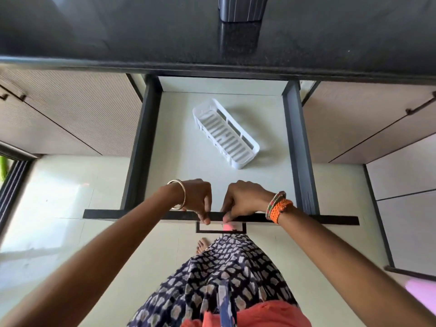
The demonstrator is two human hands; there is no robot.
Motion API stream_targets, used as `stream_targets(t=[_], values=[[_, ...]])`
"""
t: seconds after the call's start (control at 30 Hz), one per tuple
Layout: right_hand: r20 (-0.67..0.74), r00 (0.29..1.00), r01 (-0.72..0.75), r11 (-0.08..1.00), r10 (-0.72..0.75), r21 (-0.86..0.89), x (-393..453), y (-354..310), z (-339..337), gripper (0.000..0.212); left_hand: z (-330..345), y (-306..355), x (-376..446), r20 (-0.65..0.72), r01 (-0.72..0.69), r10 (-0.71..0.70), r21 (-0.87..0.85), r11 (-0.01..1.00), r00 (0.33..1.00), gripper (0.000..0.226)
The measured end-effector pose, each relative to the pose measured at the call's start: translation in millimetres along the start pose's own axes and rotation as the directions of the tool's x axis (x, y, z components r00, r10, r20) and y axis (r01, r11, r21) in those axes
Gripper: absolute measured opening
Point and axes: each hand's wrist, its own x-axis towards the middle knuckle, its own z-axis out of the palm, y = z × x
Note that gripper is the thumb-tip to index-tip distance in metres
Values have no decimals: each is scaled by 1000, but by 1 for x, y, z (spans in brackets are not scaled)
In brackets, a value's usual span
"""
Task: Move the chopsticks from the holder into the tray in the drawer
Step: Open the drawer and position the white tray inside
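Standing at the open drawer (pixel 299 142), a person has both hands on its dark front edge. Left hand (pixel 197 199): fingers curled over the edge, tips down on the outer face just above the handle (pixel 220 228). Right hand (pixel 245 200): same, fingers curled over the edge, just beside the left, the two hands close but apart. Metal bangle (pixel 178 194) on the left wrist; coloured bangles and orange thread (pixel 278 206) on the right.

White slotted tray (pixel 224 133) lies inside the drawer on the pale floor of it, set at a slant, nearer the back than the hands, well apart from both. Nothing lying in the tray.

Dark counter (pixel 118 38) above the drawer. A dark ribbed holder (pixel 241 8) stands on it at the far edge, only its base in view; chopsticks cannot be made out.

Patterned skirt (pixel 219 279) and a bare foot (pixel 203 245) below.
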Motion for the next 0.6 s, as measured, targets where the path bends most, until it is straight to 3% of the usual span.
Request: stream_targets(t=[0.07,0.13,0.2,0.27,0.33,0.4,0.47,0.53,0.6], values=[[37,999,4,999,-6,53,1,4,-9,24,-8,0,1,28,8,-7,-34,999,1000,27],[133,991,-35,981,10,190,4,8,-17,17,-18,-4,6,145,77,-56,-141,987,988,22],[90,996,-55,953,29,297,10,11,-24,19,-30,-8,16,155,101,-64,-247,964,986,11],[-178,980,-37,957,92,289,23,17,-34,21,-50,-17,33,-109,47,-68,-187,981,992,17],[-443,880,-81,974,170,213,43,23,-44,19,-70,-25,53,-390,55,-44,18,998,920,39],[-530,800,-195,957,282,215,64,26,-50,23,-87,-31,71,-499,101,-27,123,987,866,55],[-440,818,-304,928,370,216,88,30,-55,42,-101,-36,90,-499,159,-33,212,964,866,67],[-326,871,-349,930,367,114,108,35,-54,56,-107,-43,112,-487,229,-49,318,920,872,75],[-282,900,-343,939,332,10,125,42,-51,50,-111,-49,134,-462,275,-58,419,865,885,72]])
